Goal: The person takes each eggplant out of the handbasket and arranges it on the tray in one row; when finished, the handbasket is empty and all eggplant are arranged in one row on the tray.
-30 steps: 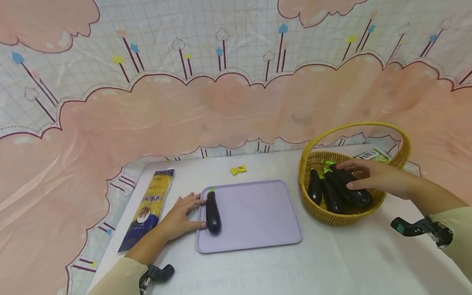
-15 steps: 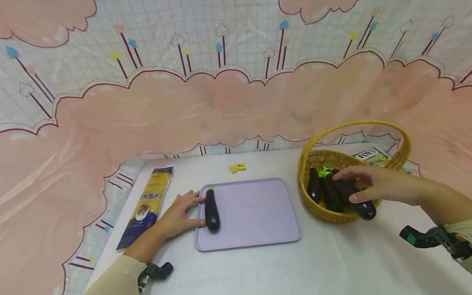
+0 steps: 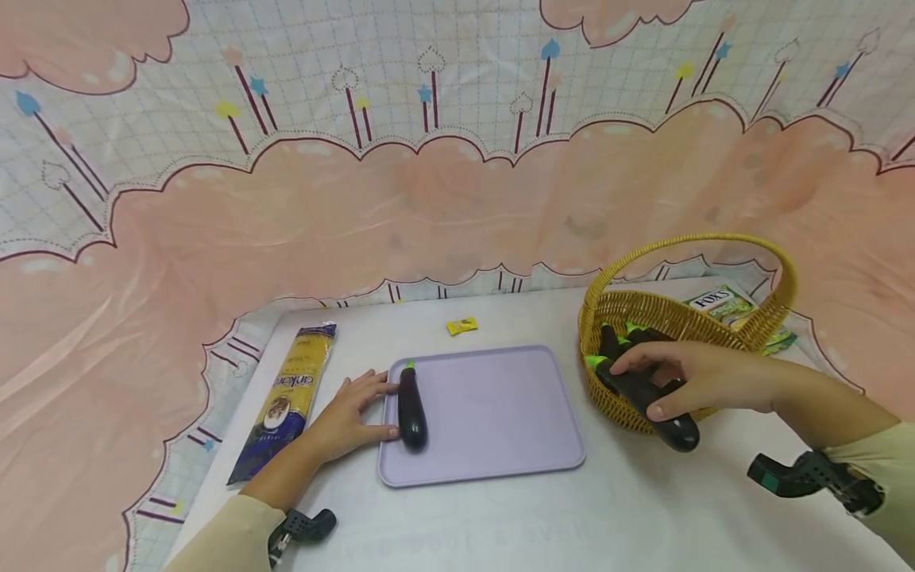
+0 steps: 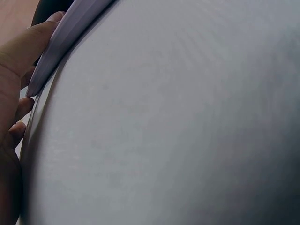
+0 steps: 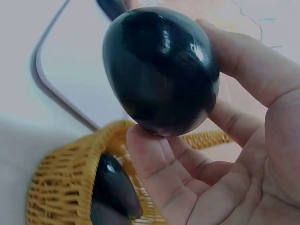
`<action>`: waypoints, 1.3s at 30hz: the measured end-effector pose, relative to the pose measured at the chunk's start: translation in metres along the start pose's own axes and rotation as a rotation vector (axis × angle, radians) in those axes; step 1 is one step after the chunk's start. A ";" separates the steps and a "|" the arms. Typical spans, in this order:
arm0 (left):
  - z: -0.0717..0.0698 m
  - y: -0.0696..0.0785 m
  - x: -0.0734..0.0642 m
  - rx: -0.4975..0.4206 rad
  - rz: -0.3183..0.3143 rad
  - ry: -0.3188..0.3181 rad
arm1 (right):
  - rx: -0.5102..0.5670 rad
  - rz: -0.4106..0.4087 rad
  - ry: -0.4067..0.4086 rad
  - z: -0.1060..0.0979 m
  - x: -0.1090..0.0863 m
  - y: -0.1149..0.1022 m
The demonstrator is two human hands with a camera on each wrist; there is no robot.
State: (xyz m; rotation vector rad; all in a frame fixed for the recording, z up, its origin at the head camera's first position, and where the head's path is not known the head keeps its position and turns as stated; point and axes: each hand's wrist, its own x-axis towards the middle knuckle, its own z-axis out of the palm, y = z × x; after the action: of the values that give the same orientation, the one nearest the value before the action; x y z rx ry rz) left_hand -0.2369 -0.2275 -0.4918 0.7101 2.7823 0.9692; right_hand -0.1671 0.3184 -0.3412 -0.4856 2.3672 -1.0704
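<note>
In the head view, my right hand pinches an eggplant between thumb and fingers, above the front-left rim of the yellow wicker basket. Its green stem end points left; the right wrist view shows the rounded end of this eggplant close up. Several more eggplants lie in the basket, partly hidden. My left hand rests at the left edge of a light purple tray, thumb and fingertips touching the rim. Just inside that edge lies one eggplant. The left wrist view catches the thumb against the tray rim.
A pack of ankara pasta lies left of the tray. Behind the tray is a small yellow wrapped candy. A green FOX'S packet lies behind the basket, whose tall handle arches over it.
My right hand has lifted an eggplant out of the basket's pile and moved it left and toward me. The left hand stays at the tray's edge.
</note>
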 end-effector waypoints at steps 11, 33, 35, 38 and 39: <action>0.000 -0.003 0.001 0.013 -0.003 -0.002 | 0.031 -0.060 0.018 0.025 0.032 -0.008; 0.000 -0.003 -0.001 -0.006 0.023 0.015 | 0.134 -0.032 0.042 0.066 0.097 -0.026; 0.000 -0.002 -0.001 -0.007 0.021 0.015 | 0.135 -0.034 0.047 0.069 0.103 -0.027; -0.001 -0.002 -0.001 -0.007 0.016 0.008 | 0.143 -0.023 0.059 0.073 0.111 -0.030; -0.001 -0.002 -0.001 -0.010 0.010 0.005 | 0.147 -0.018 0.065 0.074 0.114 -0.031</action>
State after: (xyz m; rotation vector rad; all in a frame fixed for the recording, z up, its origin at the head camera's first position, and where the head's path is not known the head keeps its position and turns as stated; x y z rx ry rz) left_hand -0.2374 -0.2297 -0.4926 0.7216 2.7787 0.9869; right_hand -0.2145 0.1975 -0.3924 -0.4262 2.3218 -1.2749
